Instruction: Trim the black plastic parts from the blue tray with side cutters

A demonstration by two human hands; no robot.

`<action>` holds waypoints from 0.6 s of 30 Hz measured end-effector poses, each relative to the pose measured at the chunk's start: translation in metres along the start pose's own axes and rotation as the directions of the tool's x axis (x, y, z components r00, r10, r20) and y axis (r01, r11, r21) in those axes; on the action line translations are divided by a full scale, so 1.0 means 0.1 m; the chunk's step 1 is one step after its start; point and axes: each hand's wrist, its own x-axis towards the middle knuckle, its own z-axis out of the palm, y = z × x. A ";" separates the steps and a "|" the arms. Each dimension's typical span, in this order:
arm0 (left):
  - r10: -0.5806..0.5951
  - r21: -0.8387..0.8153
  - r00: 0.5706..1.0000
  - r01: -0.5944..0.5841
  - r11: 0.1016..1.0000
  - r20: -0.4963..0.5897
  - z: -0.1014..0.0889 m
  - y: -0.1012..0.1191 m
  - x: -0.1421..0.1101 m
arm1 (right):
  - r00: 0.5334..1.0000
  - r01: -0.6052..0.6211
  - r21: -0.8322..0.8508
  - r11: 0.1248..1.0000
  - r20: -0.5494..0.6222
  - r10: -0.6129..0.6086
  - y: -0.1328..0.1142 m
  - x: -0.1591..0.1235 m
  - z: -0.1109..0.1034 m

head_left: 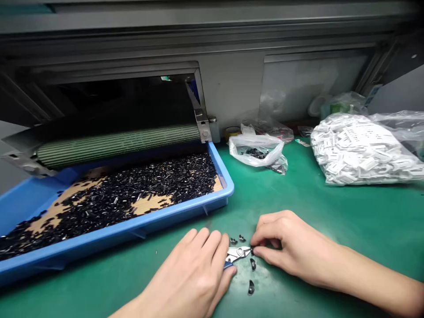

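My left hand [202, 269] is wrapped round the blue handles of a pair of side cutters [239, 252]. The metal jaws point right, toward the fingertips of my right hand [288, 243]. Those fingertips pinch a small black plastic part [252, 251] at the tip of the jaws; most of it is hidden by the fingers. Two similar small black pieces [233, 241] lie just beyond the cutters. Nearer to me, a curved black piece [253, 264] lies below the right fingertips, and another curved black piece [251, 288] is close to the front.
A blue tray [185, 211] with a heap of small black parts [142, 190] sits at left under a green conveyor belt [119, 145]. Behind my hands is an opened plastic bag [256, 150] with black parts. A clear bag of white parts [362, 148] lies at right on the green table [294, 194].
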 end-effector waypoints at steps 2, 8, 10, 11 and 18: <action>0.007 0.008 1.000 -0.007 1.000 -0.008 -0.01 0.00 0.00 | 1.000 0.000 0.005 1.000 0.002 0.000 0.01 -0.01 0.00; 0.025 0.008 1.000 -0.025 1.000 0.013 -0.07 0.00 0.07 | 1.000 0.016 0.005 1.000 0.021 -0.016 0.02 -0.04 0.00; 0.057 0.051 0.998 -0.057 0.997 0.011 -0.10 -0.02 0.09 | 0.999 0.020 0.003 1.000 0.035 -0.020 0.02 -0.04 0.00; 0.080 0.080 0.997 -0.081 0.994 0.016 -0.11 -0.02 0.10 | 0.999 0.026 0.002 1.000 0.042 -0.026 0.02 -0.04 -0.01; 0.215 0.226 0.972 -0.231 0.946 0.092 -0.17 -0.06 0.19 | 0.997 0.061 0.003 0.998 0.040 -0.062 -0.02 -0.03 0.02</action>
